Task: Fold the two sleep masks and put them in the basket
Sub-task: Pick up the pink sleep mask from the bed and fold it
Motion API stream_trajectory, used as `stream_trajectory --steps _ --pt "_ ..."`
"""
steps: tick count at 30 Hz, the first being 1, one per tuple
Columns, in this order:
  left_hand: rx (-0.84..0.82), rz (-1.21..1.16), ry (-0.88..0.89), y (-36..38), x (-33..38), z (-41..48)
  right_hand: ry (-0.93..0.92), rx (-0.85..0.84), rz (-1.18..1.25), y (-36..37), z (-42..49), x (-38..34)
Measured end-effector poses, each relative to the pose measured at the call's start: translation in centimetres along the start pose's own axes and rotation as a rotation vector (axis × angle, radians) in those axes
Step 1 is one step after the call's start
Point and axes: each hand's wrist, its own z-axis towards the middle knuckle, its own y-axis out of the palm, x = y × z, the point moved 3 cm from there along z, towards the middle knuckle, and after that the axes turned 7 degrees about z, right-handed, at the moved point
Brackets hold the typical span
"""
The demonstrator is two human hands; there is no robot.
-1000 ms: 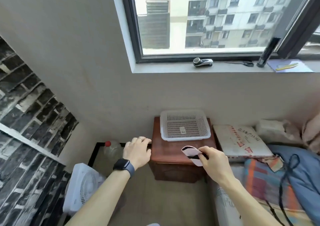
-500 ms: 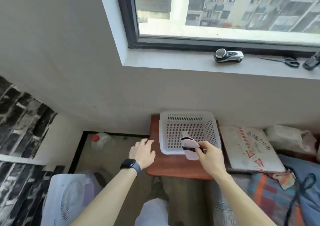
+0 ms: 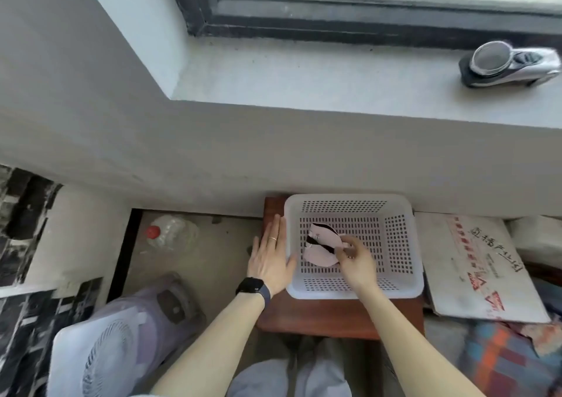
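Note:
A white perforated plastic basket (image 3: 398, 287) stands on a small brown wooden table (image 3: 328, 317) under the window sill. Inside it lies a folded pale pink sleep mask (image 3: 322, 246) with black edging, its two halves fanned a little apart. My right hand (image 3: 354, 258) reaches into the basket and pinches the mask at its right end. My left hand (image 3: 270, 258), with a ring and a dark wrist watch, lies flat with spread fingers against the basket's left rim. I can make out only one mask.
A silver and black device (image 3: 511, 65) lies on the grey window sill. A white fan (image 3: 112, 351) and a clear bottle with a red cap (image 3: 170, 234) are on the floor at left. A printed envelope (image 3: 474, 262) and patterned bedding (image 3: 501, 363) are at right.
My right hand has carried the mask from the table's front edge forward and down into the basket. My left hand moved up against the basket's left rim. The view has tilted downward and closer.

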Motion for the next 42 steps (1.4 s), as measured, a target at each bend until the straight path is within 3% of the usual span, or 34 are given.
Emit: stream_trajectory --steps 9,18,25,30,35,42 --pt "0.16 0.083 0.027 0.6 -2.1 1.0 0.008 0.001 0.062 3.9 5.1 -1.4" --pt "0.229 0.044 -0.041 1.5 -1.6 0.9 -0.15 0.027 -0.174 5.4 6.3 -2.8" --pt "0.22 0.071 -0.035 1.0 -0.7 2.3 -0.06 0.138 -0.11 5.1 7.4 -2.5" --pt "0.201 0.135 -0.014 0.4 -1.4 2.9 -0.151 0.088 -0.126 4.6 7.3 -2.8" --pt "0.2 0.14 -0.034 0.2 -0.1 2.0 -0.108 0.054 -0.195 3.3 5.8 -2.7" --pt "0.114 0.213 0.02 -4.1 2.1 0.1 -0.151 0.047 -0.185 -2.4 -1.6 -4.4"
